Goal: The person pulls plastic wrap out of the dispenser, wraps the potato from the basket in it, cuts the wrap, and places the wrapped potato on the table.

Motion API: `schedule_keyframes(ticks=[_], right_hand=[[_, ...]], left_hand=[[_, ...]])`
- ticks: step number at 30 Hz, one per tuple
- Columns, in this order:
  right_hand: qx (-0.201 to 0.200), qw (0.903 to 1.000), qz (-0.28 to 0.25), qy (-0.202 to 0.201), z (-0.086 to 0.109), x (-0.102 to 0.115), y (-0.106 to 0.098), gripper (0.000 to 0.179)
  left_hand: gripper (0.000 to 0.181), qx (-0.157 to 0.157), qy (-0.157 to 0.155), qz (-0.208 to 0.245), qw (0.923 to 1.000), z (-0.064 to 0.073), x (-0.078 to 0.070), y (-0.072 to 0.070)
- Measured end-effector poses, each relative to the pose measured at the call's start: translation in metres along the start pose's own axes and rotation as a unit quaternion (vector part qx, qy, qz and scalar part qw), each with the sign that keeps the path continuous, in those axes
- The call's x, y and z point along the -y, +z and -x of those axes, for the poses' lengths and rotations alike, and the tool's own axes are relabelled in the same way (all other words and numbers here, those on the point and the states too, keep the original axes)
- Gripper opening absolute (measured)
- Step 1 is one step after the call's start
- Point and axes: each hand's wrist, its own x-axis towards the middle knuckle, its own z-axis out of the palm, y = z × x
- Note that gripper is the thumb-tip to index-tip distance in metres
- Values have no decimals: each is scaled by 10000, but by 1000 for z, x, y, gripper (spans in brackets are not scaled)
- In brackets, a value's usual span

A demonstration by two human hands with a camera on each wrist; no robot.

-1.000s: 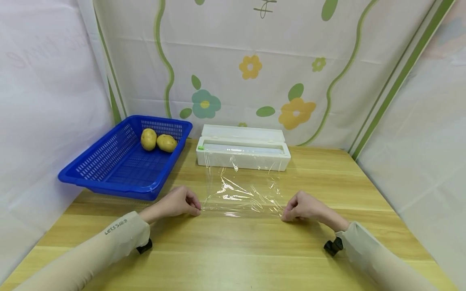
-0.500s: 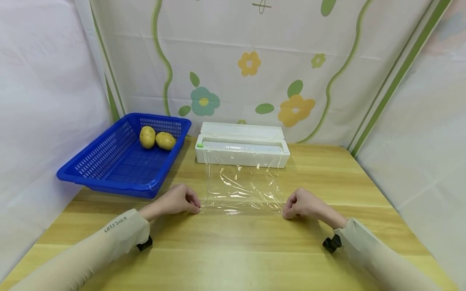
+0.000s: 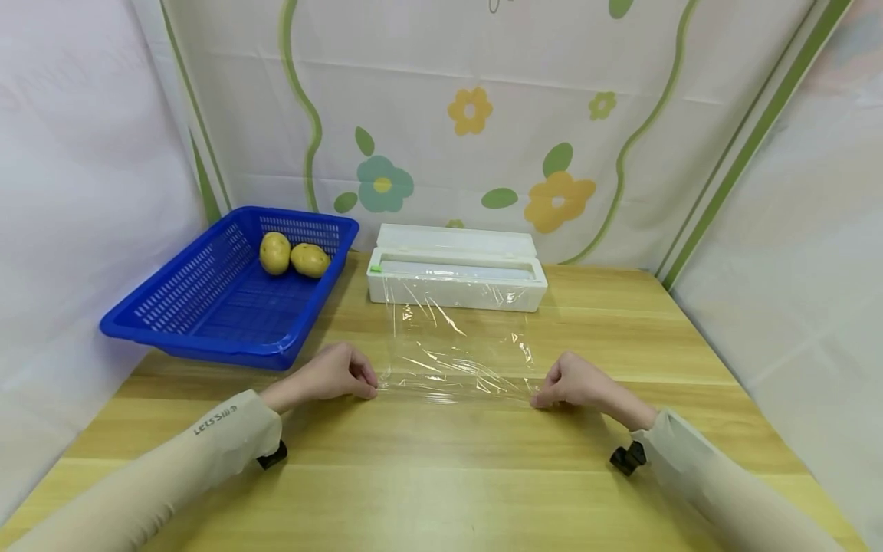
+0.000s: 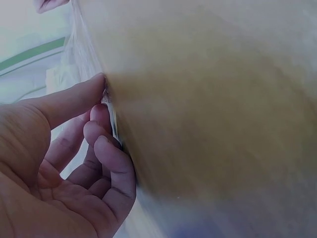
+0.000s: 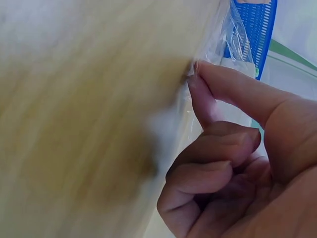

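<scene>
A clear sheet of plastic wrap [image 3: 455, 353] stretches from a white dispenser box [image 3: 455, 293] toward the person. My left hand [image 3: 336, 373] pinches its near left corner between thumb and forefinger; the left wrist view shows the film caught at the thumb tip [image 4: 101, 82]. At the near right corner my right hand [image 3: 576, 382] pinches the film the same way, its other fingers curled in the right wrist view. The box's lid [image 3: 455, 239] stands raised at the back, with a roll [image 3: 451, 270] inside and a green piece [image 3: 375, 269] at the slot's left end.
On the left sits a blue plastic basket [image 3: 196, 349] holding two potatoes [image 3: 275, 253]. Everything stands on a wooden table [image 3: 441, 475]. Floral cloth walls [image 3: 441, 169] enclose its back and sides.
The view has tipped slightly down, so things sit a little higher in frame. Both hands keep their pinch on the plastic wrap; its creases have shifted slightly.
</scene>
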Motion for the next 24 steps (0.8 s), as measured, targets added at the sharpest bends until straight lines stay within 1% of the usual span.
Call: schedule_keyframes(ticks=[3, 5, 8, 11, 15, 18, 20, 22, 24], right_hand=[[-81, 9999, -14, 152, 0, 2, 1, 25], [-122, 9997, -33, 185, 0, 2, 1, 22], [-107, 9999, -27, 60, 1, 2, 1, 17], [-31, 9998, -22, -217, 1, -1, 1, 13], [-19, 9991, -118, -408, 1, -5, 0, 10], [-54, 9990, -161, -415, 2, -5, 0, 11], [-88, 9992, -121, -376, 3, -4, 1, 12], [-162, 9994, -59, -286, 4, 0, 3, 13], [-246, 9994, 54, -223, 3, 3, 5, 14]], left_hand=[[10, -12, 31, -16, 10000, 0, 0, 0], [11, -25, 37, -36, 10000, 1, 0, 1], [10, -39, 25, -48, 10000, 1, -1, 1], [10, -55, 30, -48, 10000, 2, -3, 1], [6, -120, 129, -161, 9997, 5, -9, 2], [5, -173, 266, -275, 9991, 8, -21, 3], [7, -203, 407, -319, 9985, 10, -35, 2], [9, -267, 608, -310, 9973, 10, -53, -4], [9, -386, 809, -320, 9955, 10, -70, -15]])
